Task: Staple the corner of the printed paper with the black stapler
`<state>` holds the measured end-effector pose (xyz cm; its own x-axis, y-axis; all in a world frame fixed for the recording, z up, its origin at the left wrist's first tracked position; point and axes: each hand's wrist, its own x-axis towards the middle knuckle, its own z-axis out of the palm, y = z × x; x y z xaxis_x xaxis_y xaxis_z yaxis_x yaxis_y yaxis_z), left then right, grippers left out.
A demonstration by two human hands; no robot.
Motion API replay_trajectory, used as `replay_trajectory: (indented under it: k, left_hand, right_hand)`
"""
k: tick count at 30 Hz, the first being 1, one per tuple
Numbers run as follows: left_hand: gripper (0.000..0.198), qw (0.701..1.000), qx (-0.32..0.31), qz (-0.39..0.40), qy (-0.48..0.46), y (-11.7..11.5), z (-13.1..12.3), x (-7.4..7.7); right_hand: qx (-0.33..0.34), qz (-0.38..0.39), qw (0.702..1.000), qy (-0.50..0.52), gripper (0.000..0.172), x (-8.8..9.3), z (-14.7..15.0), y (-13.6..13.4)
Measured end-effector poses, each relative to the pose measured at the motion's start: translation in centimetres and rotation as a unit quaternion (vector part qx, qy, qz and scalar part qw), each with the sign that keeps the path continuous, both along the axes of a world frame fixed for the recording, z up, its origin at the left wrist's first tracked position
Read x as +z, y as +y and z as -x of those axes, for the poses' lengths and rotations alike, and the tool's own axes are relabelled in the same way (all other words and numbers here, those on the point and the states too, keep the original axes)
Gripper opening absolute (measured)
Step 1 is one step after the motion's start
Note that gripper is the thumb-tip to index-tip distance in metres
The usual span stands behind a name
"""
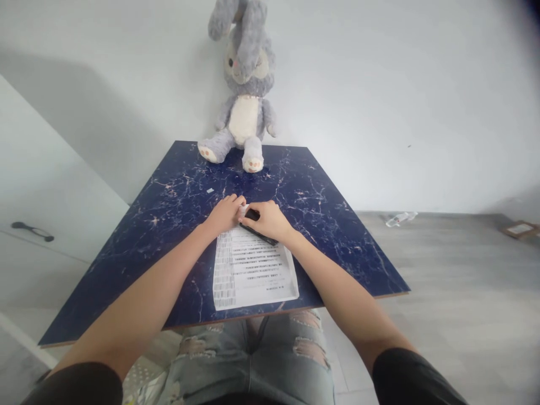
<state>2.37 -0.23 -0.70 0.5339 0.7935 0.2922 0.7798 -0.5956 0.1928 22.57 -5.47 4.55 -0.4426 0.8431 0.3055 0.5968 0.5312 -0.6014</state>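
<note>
A stack of printed paper (257,275) lies on the dark blue marbled table (169,247), near its front edge. My left hand (228,212) is closed on the paper's far left corner, its fingers bent beside the stapler's front end. In my right hand (272,220) is a black stapler (265,238), lying slantwise over the far part of the stack with its front end at that corner. The thumb and fingers wrap round the stapler from above and cover part of it. My hands are close together, almost touching.
A grey plush rabbit (244,118) sits at the table's back edge against the wall. A small white scrap (210,190) lies on the tabletop beyond my left hand. On the floor to the right are a clear plastic item (400,218) and a brown-framed object (521,228).
</note>
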Motion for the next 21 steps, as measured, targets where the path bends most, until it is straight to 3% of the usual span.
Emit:
replay_trajectory:
  k: [7,11,16,19,21]
  left_hand:
    - [0.026,1.000,-0.003,0.002,-0.017,0.3,0.3,-0.2]
    - [0.027,1.000,0.019,-0.001,-0.022,0.6,0.5,-0.2]
    - [0.027,0.999,-0.008,0.000,-0.047,1.1,0.6,-0.2]
    - [0.029,0.997,-0.026,0.021,-0.063,0.9,0.6,-0.1]
    - [0.033,0.994,-0.016,0.027,-0.100,0.4,0.9,0.8]
  right_hand:
    - [0.184,-0.008,0.981,-0.069,0.030,0.0,-2.4,1.0]
    - [0.198,-0.010,0.975,-0.097,0.018,-0.3,-3.1,1.7]
    - [0.224,-0.017,0.974,-0.042,0.050,-1.2,-3.1,2.2]
    - [0.215,-0.007,0.975,-0.057,0.052,-1.7,-2.9,2.6]
    - [0.201,0.002,0.978,-0.057,0.050,-0.9,-2.8,2.2]
